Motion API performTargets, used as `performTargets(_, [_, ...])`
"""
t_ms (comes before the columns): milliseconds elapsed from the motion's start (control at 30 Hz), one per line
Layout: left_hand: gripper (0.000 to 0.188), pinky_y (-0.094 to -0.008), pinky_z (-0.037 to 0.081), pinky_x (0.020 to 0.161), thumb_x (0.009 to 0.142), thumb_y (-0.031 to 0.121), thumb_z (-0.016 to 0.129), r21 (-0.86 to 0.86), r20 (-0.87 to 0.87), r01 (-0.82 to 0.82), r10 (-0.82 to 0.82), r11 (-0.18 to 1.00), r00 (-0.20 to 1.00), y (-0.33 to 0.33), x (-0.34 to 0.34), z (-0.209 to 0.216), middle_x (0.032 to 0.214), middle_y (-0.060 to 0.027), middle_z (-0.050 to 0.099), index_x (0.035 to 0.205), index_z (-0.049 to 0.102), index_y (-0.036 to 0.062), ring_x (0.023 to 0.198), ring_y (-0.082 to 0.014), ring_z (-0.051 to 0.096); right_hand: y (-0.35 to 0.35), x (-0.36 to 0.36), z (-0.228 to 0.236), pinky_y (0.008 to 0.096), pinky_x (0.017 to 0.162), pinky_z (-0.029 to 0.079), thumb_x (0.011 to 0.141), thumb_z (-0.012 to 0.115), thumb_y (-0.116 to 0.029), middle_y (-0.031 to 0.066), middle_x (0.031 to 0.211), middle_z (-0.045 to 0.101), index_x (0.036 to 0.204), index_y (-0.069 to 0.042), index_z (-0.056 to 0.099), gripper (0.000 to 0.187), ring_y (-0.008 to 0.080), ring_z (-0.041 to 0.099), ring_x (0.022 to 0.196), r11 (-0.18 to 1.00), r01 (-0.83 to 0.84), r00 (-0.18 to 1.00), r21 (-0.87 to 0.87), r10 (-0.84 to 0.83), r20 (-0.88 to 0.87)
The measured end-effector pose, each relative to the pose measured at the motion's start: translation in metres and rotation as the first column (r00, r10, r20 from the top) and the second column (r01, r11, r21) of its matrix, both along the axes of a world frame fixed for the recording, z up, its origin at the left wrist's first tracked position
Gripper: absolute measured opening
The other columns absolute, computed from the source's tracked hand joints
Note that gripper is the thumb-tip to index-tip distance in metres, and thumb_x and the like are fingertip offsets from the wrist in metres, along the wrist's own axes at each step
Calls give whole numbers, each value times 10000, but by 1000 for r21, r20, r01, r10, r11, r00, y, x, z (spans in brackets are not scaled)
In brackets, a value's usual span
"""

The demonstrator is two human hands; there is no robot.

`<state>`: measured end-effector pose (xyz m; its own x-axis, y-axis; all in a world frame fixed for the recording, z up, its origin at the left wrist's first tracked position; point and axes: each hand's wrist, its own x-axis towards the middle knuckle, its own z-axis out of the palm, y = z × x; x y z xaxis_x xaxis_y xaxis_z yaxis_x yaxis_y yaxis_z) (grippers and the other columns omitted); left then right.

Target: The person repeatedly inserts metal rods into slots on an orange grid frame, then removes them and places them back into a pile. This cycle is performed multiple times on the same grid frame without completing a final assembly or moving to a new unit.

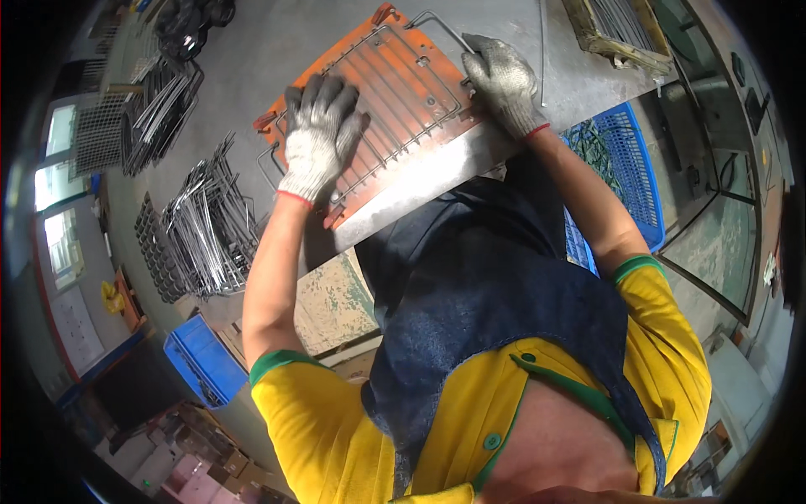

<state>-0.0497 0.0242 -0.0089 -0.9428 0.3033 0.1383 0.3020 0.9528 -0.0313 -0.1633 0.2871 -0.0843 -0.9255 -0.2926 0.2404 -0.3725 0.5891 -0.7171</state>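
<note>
The wire rack [403, 84] lies on the orange fixture plate [324, 67], near the front edge of the grey metal worktable [495, 17]. The left hand [319, 139], gloved, is spread palm-down over the rack's left part and hides the wires beneath. The right hand [504, 82], gloved, has its fingers curled beside the far-right bent wire handle [445, 27]; whether they close on it cannot be told. This hand also obscures the plate's right corner. A straight rod [541, 50] lies beyond the right hand. A wooden tray [621, 52] of metal rods [625, 21] occupies the upper right; bundles of wire parts [210, 223] occupy the left. Counts: one rack; one plate, with three red corner blocks [384, 13] visible; two bundles; one tray; two blue crates [201, 357], one at lower left and one below the table's right side, the latter containing green strands [592, 151]. Rods and bundled parts overlap and cannot be counted.
</note>
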Motion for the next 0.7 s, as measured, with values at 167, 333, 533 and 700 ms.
performTargets(167, [474,-510,249,1084,896,355,510,68,-102,-13,20,998,995,32,-21,-8,1281,-165,490,1269,507,63,1256,-345,404,-1,-2,-7,436,939,442,909,514,-391,152,1137,627,1229,-95,594,443,336,580,1073,999,2,1000,-34,-1,28])
performTargets(333, [477,-546,231,1094,894,354,540,10,-90,97,-95,995,991,-1,5,-32,1322,-118,474,1271,514,64,1298,-312,363,3,-3,-8,380,841,493,918,524,-293,156,1094,645,1217,-74,606,380,293,649,962,997,26,985,76,-12,-174])
performTargets(533, [495,-510,238,1111,924,340,496,-50,109,-11,16,999,994,-33,49,-11,1387,-138,439,1351,460,92,1326,-324,359,4,-4,-10,385,887,477,918,545,-291,149,1119,642,1216,-87,612,367,312,617,1032,999,10,981,39,-2,-196])
performTargets(700, [511,-504,223,1127,957,375,456,-61,149,-62,71,996,986,-36,54,-13,1452,-147,403,1392,445,108,1372,-340,330,3,1,-4,384,890,478,937,533,-280,150,1138,632,1228,-84,601,357,310,617,1036,999,-16,980,47,24,-196])
